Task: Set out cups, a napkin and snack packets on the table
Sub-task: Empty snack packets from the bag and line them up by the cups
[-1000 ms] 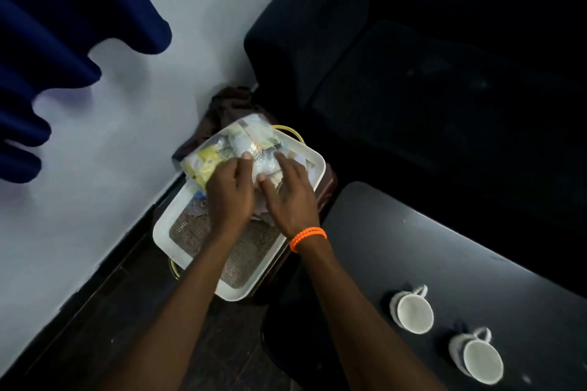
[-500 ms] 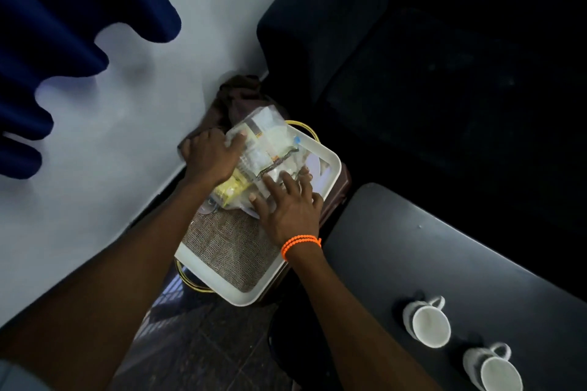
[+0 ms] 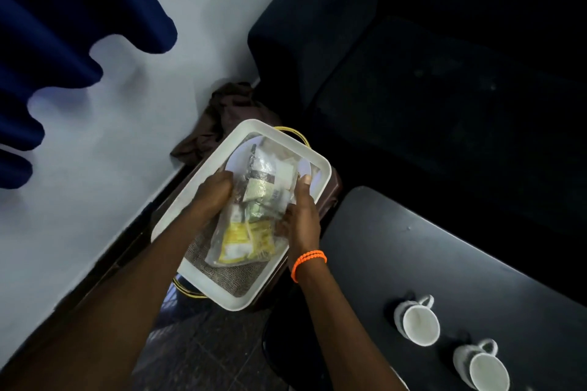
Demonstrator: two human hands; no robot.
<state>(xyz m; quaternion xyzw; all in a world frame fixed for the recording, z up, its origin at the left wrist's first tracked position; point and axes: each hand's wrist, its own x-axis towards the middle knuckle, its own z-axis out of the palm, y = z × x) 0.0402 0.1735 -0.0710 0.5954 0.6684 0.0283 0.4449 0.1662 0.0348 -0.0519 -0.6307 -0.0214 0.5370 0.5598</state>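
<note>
A clear plastic bag of snack packets [image 3: 254, 216], yellow, green and white inside, is held over the white tray [image 3: 203, 174]. My left hand [image 3: 216, 194] grips the bag's left side and my right hand [image 3: 300, 213], with an orange bead bracelet at the wrist, grips its right side. Under the bag a white plate [image 3: 236, 159] and a woven mat [image 3: 228, 276] lie in the tray. Two white cups [image 3: 417, 320] [image 3: 482, 367] stand on the dark table [image 3: 413, 244] at the lower right.
The tray rests on a low brown stand with yellow wire handles [image 3: 290, 132] beside the white wall [image 3: 104, 143]. A brown cloth [image 3: 222, 117] is bunched behind it. A dark sofa [image 3: 413, 73] fills the right side, and a blue curtain [image 3: 57, 25] hangs at the upper left.
Both hands have closed round the sides of the snack bag and turned it lengthwise along the tray, uncovering the plate at the tray's far end.
</note>
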